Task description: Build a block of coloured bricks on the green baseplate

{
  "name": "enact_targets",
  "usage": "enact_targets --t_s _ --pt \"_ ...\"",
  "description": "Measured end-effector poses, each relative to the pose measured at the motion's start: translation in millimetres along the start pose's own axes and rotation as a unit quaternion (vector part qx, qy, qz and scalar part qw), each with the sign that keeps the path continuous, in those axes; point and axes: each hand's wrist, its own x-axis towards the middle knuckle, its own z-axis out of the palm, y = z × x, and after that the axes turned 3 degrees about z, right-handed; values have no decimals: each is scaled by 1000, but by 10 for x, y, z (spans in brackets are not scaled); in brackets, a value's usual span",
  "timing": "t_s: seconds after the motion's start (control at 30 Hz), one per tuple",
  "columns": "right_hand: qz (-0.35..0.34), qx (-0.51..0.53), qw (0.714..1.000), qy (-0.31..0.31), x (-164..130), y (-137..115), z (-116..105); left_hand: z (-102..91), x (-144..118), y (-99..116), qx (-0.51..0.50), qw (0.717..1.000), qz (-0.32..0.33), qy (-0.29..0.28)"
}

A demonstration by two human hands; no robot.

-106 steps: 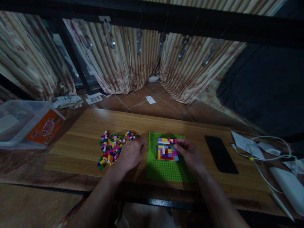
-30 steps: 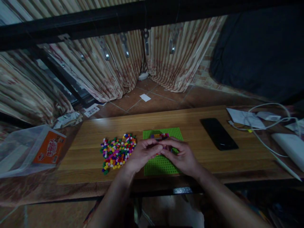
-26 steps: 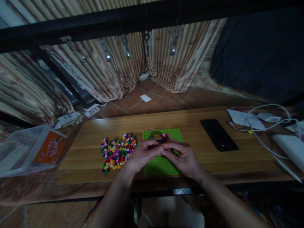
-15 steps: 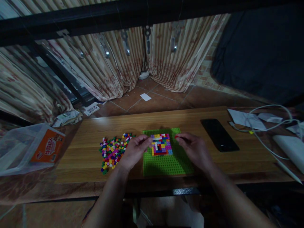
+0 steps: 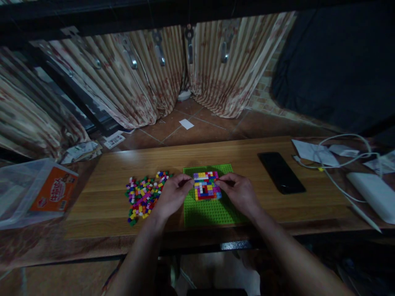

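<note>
A green baseplate (image 5: pixel 212 211) lies on the wooden table (image 5: pixel 247 154), near its front edge. A square patch of small coloured bricks (image 5: pixel 206 186) covers the plate's far middle. My left hand (image 5: pixel 173 194) rests on the table left of the patch, fingers curled, thumb and forefinger pinched at its left edge. My right hand (image 5: pixel 238 192) pinches at the patch's upper right edge; the small red brick seen in those fingers a moment ago is hidden under the fingertips. A loose pile of small coloured bricks (image 5: pixel 142 194) lies left of my left hand.
A black phone (image 5: pixel 281 177) lies right of the plate. Papers (image 5: pixel 310 151), a white cable (image 5: pixel 339 164) and a white device (image 5: pixel 372 195) sit at the right end. A clear plastic box with an orange label (image 5: pixel 37 193) stands off the left end. Curtains (image 5: pixel 154 78) hang behind.
My hands met over the patch, then parted with a red brick in my right fingers. Now both hands have closed in on the patch's sides, and the view has shifted slightly.
</note>
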Motion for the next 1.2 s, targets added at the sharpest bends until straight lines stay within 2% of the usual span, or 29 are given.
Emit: enact_targets --t_s 0.17,0.33,0.7,0.83,1.03,1.2 --pt "20 35 999 0 36 37 27 13 5 -63 6 1000 9 -7" --pt "20 37 999 -2 49 20 19 15 -5 -20 0 1000 10 -1" --pt "39 59 997 -42 47 -47 -83 -5 -16 -69 18 1000 21 -8" --pt "64 56 996 -38 77 -40 -76 -58 -14 -49 37 999 24 5" --pt "55 11 998 -39 132 45 5 -174 -23 -23 45 998 23 33" --pt "57 43 997 -35 135 53 31 -208 -48 -10 52 998 15 38"
